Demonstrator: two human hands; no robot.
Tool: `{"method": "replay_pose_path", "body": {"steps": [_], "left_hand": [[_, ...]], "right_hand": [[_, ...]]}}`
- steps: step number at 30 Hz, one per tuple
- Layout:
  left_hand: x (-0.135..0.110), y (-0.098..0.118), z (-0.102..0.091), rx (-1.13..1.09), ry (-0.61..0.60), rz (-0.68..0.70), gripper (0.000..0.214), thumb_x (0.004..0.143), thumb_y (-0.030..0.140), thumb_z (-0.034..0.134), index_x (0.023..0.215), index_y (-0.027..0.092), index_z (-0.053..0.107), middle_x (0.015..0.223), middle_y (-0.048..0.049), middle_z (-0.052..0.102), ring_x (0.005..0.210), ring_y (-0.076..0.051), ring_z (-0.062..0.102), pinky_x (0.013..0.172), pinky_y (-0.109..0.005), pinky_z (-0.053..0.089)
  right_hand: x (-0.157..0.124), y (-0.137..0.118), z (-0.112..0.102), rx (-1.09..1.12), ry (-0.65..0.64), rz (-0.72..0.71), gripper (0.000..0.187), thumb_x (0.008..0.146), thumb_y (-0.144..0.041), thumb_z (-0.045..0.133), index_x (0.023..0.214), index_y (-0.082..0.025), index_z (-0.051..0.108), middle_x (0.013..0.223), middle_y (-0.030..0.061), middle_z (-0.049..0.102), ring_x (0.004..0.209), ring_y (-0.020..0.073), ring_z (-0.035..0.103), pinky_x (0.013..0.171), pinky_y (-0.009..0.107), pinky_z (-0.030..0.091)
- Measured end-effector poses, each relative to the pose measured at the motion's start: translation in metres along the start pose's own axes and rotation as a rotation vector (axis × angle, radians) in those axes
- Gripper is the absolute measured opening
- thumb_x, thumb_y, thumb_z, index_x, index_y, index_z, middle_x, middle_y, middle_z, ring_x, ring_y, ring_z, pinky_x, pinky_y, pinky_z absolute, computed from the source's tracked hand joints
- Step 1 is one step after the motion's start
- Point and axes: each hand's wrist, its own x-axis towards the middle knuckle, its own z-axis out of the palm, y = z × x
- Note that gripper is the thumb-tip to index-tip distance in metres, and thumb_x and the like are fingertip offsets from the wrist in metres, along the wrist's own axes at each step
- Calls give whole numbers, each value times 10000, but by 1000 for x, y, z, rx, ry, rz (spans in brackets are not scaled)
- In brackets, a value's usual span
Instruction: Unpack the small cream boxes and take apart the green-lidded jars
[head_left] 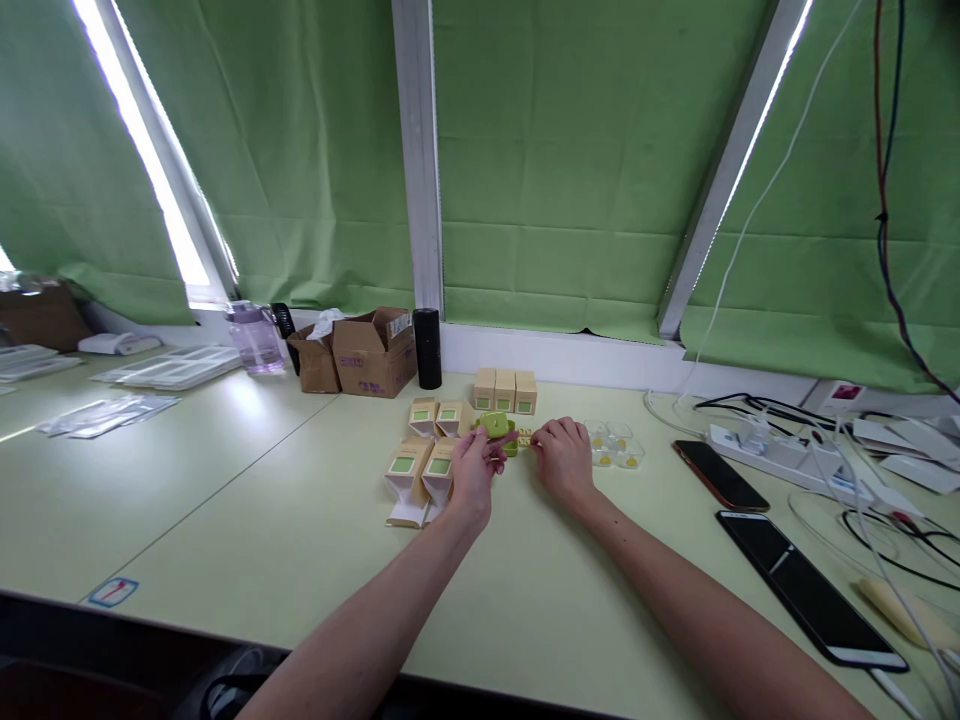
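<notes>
The left hand point(474, 470) is closed around a small, rounded, green plastic case point(495, 424), its fingers underneath and alongside, probably to steady it and keep it turned toward the other hand. The right hand point(562, 455) has its fingers bent together at some small pale-yellow pieces point(525, 437) just beside the case; whether it grips one is too small to make out. Touching distance seems chosen so both hands can work at one spot.

Just left of the left hand lie four tan card cartons with green square labels point(409, 470), two near and two behind, white flaps spread, perhaps for easy access. Right of the right hand sits one clear plastic tray with rounded compartments point(619, 445); its yellow contents cannot be counted surely. Beyond the hands stand three tan block-shaped cartons point(504, 390), side by side, likely to save room. Farther, left, is one black cylinder point(427, 348).
</notes>
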Motion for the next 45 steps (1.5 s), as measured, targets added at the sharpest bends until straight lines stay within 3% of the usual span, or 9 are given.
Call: {"method": "replay_pose_path", "body": {"steps": [6,10,13,17,19,23,27,31,45], "left_hand": [[2,0,-1,-47,-13,-72,338,819,437,734,876,179,524,844,-151,792,519,-112,545,546,-254,364],[6,2,-2,-32,10,-68,334,794,428,751,832,188,521,767,-126,772,506,-114,535,530,-244,350],[10,9,0,97,44,28,364,746,436,800,777,204,521,691,-78,736,501,-116,519,507,-237,305],[17,30,1,496,110,351,298,788,468,773,772,200,644,678,-41,709,584,-156,560,579,-270,365],[21,43,-1,831,77,525,231,832,420,734,759,203,710,741,-56,732,670,-193,582,664,-317,398],[25,63,-6,1496,-28,717,138,855,302,697,783,244,799,850,-72,787,946,-297,589,866,-422,386],[28,69,-6,1914,-171,646,225,881,255,619,799,239,828,895,-111,790,1043,-335,533,916,-481,342],[35,62,-5,2115,-293,569,214,847,223,620,765,202,817,908,-166,771,1100,-361,499,925,-499,320],[52,37,-16,2229,-341,497,205,801,216,601,860,178,794,866,-213,742,1144,-397,465,947,-529,299]], "right_hand": [[-44,-16,-26,153,-179,37,160,855,-73,641,827,-225,682,834,26,701,703,175,573,601,319,264],[-63,-26,-36,236,-241,23,125,903,-130,630,882,-245,672,866,10,727,729,169,639,581,296,260],[-62,-26,-41,273,-245,64,126,914,-137,618,921,-248,676,914,13,750,761,175,666,583,294,277],[-58,-24,-46,307,-278,113,137,922,-138,610,962,-245,685,954,18,768,793,184,686,604,295,304],[-57,-25,-48,314,-303,123,139,929,-142,607,977,-245,687,966,20,771,811,187,692,617,294,314],[-55,-27,-52,297,-381,132,130,940,-175,602,1002,-246,692,1018,24,774,865,187,696,643,291,325],[-53,-28,-55,285,-439,145,145,957,-210,572,1031,-244,693,1038,15,771,891,179,692,662,287,329],[-53,-28,-54,277,-450,143,159,957,-213,559,1036,-246,693,1046,13,767,902,181,687,680,291,340],[-51,-27,-54,283,-470,146,130,956,-207,567,999,-243,685,1038,7,768,910,179,681,669,291,316]]}}
